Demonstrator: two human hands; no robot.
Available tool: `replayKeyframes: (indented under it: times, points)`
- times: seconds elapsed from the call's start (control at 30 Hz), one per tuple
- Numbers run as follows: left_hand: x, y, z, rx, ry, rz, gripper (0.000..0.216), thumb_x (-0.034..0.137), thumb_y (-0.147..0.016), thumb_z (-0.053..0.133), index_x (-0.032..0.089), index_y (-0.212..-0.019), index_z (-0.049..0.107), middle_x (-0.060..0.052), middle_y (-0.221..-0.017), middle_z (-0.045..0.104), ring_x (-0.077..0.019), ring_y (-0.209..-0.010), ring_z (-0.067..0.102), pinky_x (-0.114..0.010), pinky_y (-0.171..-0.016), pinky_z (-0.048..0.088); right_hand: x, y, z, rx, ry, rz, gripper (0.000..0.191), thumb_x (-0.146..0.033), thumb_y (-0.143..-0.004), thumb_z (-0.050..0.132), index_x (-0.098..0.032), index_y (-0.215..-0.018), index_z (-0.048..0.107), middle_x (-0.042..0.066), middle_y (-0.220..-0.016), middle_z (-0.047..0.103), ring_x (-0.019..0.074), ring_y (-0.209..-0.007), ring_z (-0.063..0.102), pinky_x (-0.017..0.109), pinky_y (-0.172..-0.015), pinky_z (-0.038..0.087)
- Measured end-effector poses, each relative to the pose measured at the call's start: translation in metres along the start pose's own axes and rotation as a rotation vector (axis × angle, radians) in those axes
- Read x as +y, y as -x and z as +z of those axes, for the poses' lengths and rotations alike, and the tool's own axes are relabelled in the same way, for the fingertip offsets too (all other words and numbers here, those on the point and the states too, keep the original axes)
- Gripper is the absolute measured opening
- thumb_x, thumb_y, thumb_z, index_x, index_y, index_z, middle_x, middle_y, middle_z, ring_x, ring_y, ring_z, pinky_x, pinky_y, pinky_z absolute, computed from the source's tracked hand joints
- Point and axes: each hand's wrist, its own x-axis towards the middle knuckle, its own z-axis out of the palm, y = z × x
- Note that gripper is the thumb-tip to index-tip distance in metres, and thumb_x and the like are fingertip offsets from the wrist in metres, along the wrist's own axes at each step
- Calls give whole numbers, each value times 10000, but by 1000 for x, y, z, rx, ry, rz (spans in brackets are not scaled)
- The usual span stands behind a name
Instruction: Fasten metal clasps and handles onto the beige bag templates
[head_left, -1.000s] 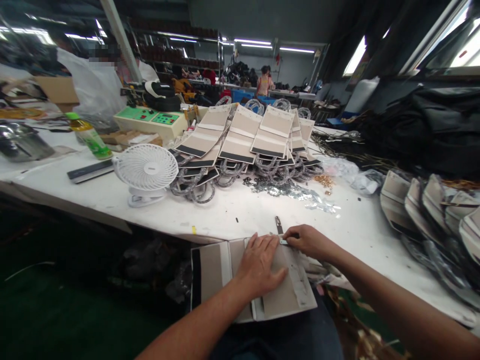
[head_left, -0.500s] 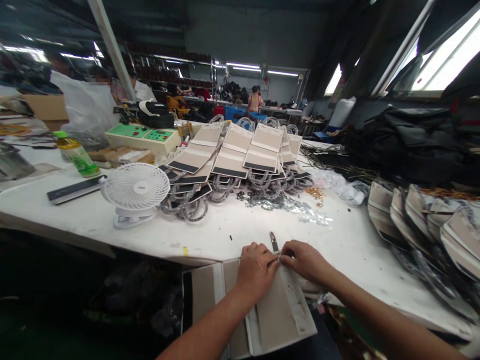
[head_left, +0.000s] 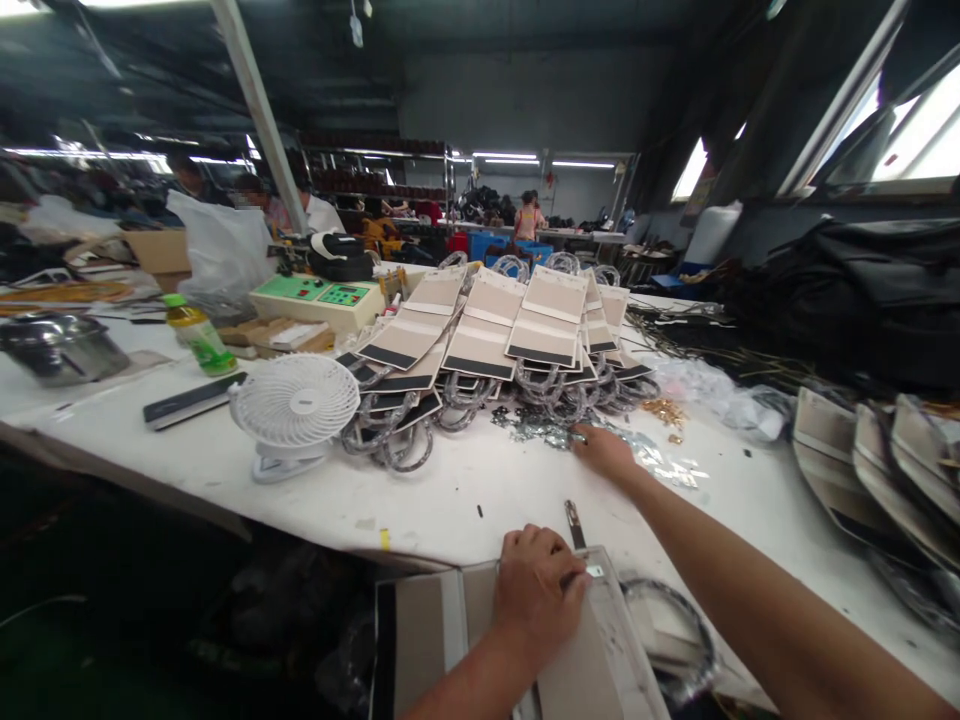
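My left hand [head_left: 541,590] is closed on the upper edge of a beige bag panel [head_left: 431,625], its fingers curled over the top. Beside those fingers, a small shiny metal plate [head_left: 595,571] lies on the panel. A dark metal strip [head_left: 574,522] sticks out beyond the panel's edge onto the table. Farther forward, my right hand [head_left: 604,452] reaches to a spread of small silver metal pieces [head_left: 536,426]; its fingers are drawn together at the pile, and what is between them is hidden. A plastic-wrapped ring handle [head_left: 701,635] shows beside the panel.
Stacked beige panels with wrapped handles [head_left: 484,330] stand behind the metal pieces. A white fan [head_left: 296,405], a bottle [head_left: 199,335] and a green-topped machine [head_left: 319,298] are at left. Gold pieces [head_left: 666,409] lie at right, near more panels [head_left: 832,450]. People are in the background.
My right hand has left the panel's edge and moved forward to the silver pieces. My left hand stays on the panel. A small metal plate now shows beside it. The view has shifted.
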Motion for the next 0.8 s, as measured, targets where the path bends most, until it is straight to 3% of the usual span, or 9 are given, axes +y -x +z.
replayKeyframes:
  times: [0.17, 0.37, 0.5, 0.6, 0.7, 0.8]
  points:
    - [-2, 1, 4, 20, 12, 13, 118, 234, -807, 858, 288, -817, 754, 28, -918, 727, -210, -950, 615, -413, -844, 378, -3, -14, 4, -15, 27, -4, 404, -339, -946, 562, -280, -1310, 729, 134, -1245, 744, 327, -1121, 688, 378, -858, 502]
    - [-3, 0, 3, -9, -18, 33, 82, 267, -841, 839, 286, -840, 759, 26, -936, 738, -211, -963, 614, -419, -846, 375, 3, 5, -21, 23, 8, -7, 290, -324, -932, 543, -215, -1026, 795, 120, -1083, 771, 289, -997, 692, 326, -759, 470]
    - [-4, 0, 2, -37, -48, 58, 35, 307, -889, 800, 287, -878, 774, 16, -976, 736, -218, -997, 605, -423, -862, 381, 18, 58, -47, -81, -48, -36, 312, -380, -934, 540, -182, -949, 781, 69, -818, 745, 202, -723, 671, 275, -629, 446]
    - [-4, 1, 1, -58, -62, 73, 66, 349, -916, 774, 285, -899, 779, 8, -991, 731, -226, -1015, 596, -424, -871, 387, 27, 120, -58, -368, -193, -119, 320, -460, -915, 589, -192, -887, 761, -8, -591, 614, 145, -508, 542, 258, -511, 381]
    - [-3, 2, 1, -65, -83, 80, 79, 356, -929, 759, 282, -913, 779, 5, -1004, 727, -229, -1026, 590, -424, -872, 388, 29, 178, -55, -570, -345, -217, 305, -457, -916, 605, -190, -808, 704, -26, -634, 580, 120, -548, 469, 246, -517, 343]
    - [-2, 2, 1, -63, -94, 89, 79, 358, -935, 753, 283, -929, 779, 4, -1015, 725, -229, -1032, 589, -426, -875, 388, 27, 208, -42, -599, -359, -246, 284, -413, -924, 585, -184, -768, 650, -29, -672, 558, 122, -617, 456, 245, -571, 350]
